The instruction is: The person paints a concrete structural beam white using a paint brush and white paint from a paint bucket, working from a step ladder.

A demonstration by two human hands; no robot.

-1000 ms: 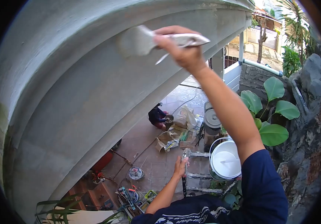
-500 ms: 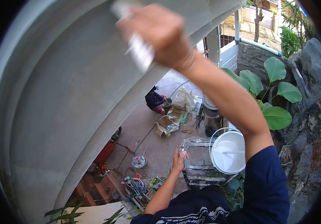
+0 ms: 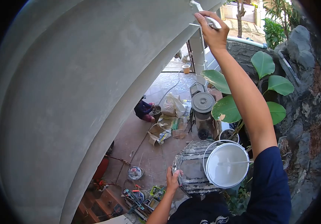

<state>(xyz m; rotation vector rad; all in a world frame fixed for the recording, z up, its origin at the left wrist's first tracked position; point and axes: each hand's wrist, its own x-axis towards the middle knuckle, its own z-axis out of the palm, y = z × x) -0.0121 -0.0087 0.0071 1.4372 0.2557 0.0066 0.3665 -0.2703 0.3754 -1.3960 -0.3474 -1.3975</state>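
Observation:
My right hand (image 3: 213,33) is raised at the top, its fingers wrapped round the white handle of a brush (image 3: 196,6), whose tip is at the edge of the grey curved wall (image 3: 82,86). Lower down, my left hand (image 3: 173,179) grips the side rail of a paint-spattered ladder (image 3: 196,170). Beside the ladder's top, a white bucket (image 3: 227,165) with a wire handle holds white paint and a stick.
Far below, a person (image 3: 143,111) crouches near torn bags (image 3: 160,130). A lidded grey bin (image 3: 203,102), a small paint pail (image 3: 135,173) and scattered tools (image 3: 142,196) stand on the tiled floor. Large leaves (image 3: 263,64) and rough rock (image 3: 304,112) lie to the right.
My right hand has moved right with the brush, away from the middle of the wall. The view has shifted, and the grey bin now shows. My left hand still holds the ladder.

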